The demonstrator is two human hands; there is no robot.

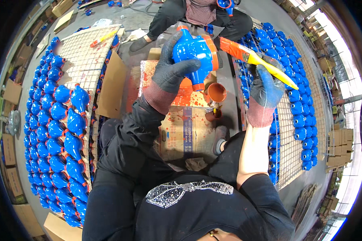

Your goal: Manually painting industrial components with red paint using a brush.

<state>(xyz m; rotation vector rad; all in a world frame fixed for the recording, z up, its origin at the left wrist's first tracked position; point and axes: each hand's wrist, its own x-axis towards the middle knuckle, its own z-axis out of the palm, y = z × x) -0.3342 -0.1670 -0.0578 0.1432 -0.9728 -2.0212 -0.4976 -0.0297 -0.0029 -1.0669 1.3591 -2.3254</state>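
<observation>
My left hand (pixel 169 70), in a dark glove with a reddish cuff, is closed around a blue-painted water meter body (pixel 194 51). Its wide threaded collar is orange-red and faces right; both pipe ends are orange-red too. My gloved right hand (pixel 268 82) grips a paintbrush (pixel 275 71) with a yellow handle. The brush's red-coated head points left at the collar, with a small gap seemingly between them. Below the meter body stands a brown cup (pixel 217 92) with red paint inside. A smaller pot (pixel 214 115) sits nearer to me, beside a paint-splashed cardboard box (pixel 175 132).
Wire racks at left (pixel 82 68) and right (pixel 287 148) carry rows of blue meter bodies. Another yellow-handled brush (pixel 104 37) lies on the left rack. Opposite me sits a co-worker (pixel 165 20) with a blue piece. A cardboard flap (pixel 113 86) stands by the left rack.
</observation>
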